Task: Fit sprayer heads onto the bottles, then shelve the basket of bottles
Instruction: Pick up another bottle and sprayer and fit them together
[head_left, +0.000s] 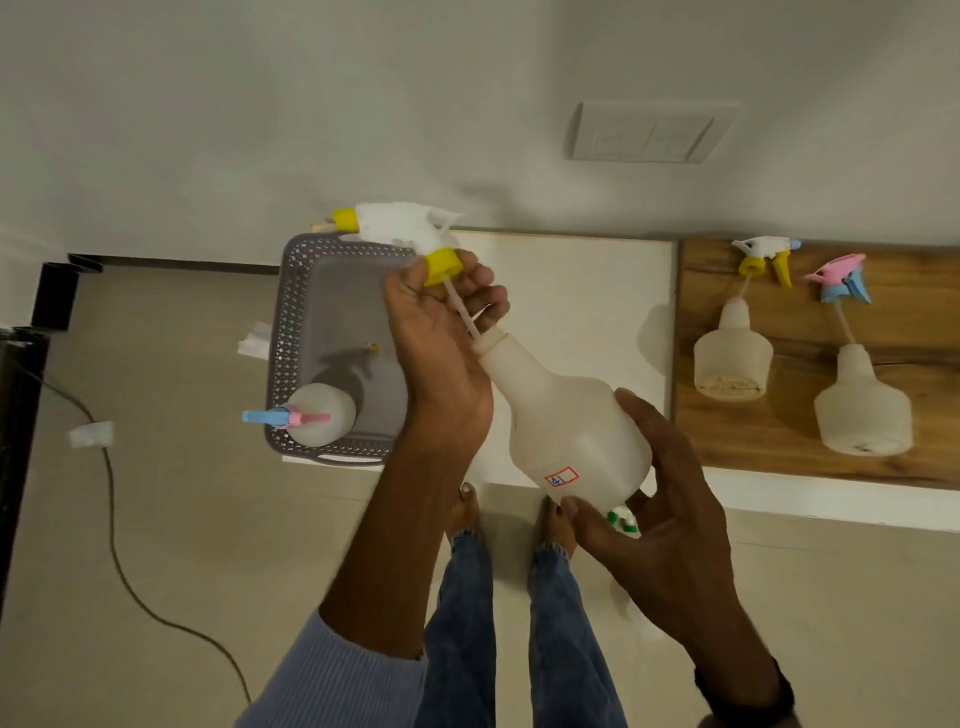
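My right hand (660, 499) grips the base of a translucent white bottle (566, 415), tilted with its neck up-left. My left hand (441, 332) holds a white sprayer head with yellow collar and nozzle (410, 234) above the neck. Its dip tube (462, 312) runs down into the bottle's mouth, and the collar is still apart from the neck. A grey perforated basket (296, 291) stands at the left on the white counter, holding one bottle with a pink and blue sprayer (311, 415). Two more bottles (732, 358) (862, 410) stand on the wooden board, sprayer heads resting loosely in them.
A wooden board (779, 441) covers the right part of the white counter (571, 291). A wall switch plate (649, 132) is above. On the floor lie a cable (111, 509) and paper scraps (91, 434). A green and white part (623, 519) shows under the bottle.
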